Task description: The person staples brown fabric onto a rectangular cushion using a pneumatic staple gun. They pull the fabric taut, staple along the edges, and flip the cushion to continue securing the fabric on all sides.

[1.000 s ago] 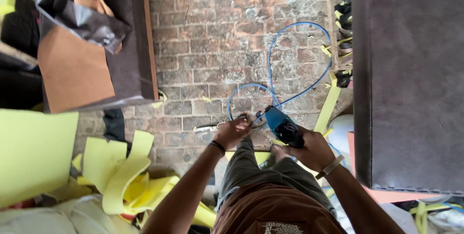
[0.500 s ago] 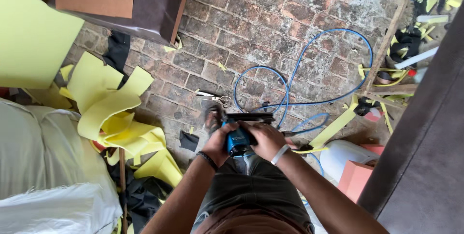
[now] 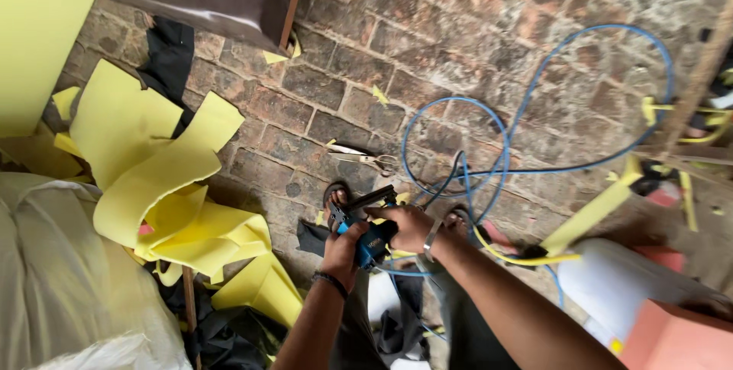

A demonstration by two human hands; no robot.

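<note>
A blue and black pneumatic staple gun [image 3: 372,242] is held in front of me over the brick floor. My left hand [image 3: 343,252] grips its body from the left, a dark band on the wrist. My right hand [image 3: 408,226] closes over its top and right side, a metal bangle on the wrist. A blue air hose [image 3: 500,145] runs from the tool and loops across the bricks ahead. My sandalled feet [image 3: 336,194] show just beyond the tool.
Scissors [image 3: 363,158] lie on the bricks ahead of my feet. Curled yellow foam sheets [image 3: 168,187] pile at the left beside a white sack [image 3: 61,286]. A dark upholstered panel [image 3: 229,3] stands top left. A white roll [image 3: 618,282] and orange block [image 3: 672,336] sit right.
Both hands have come together on the staple gun, which one second ago sat in my right hand only. My view has swung left and down toward the yellow foam.
</note>
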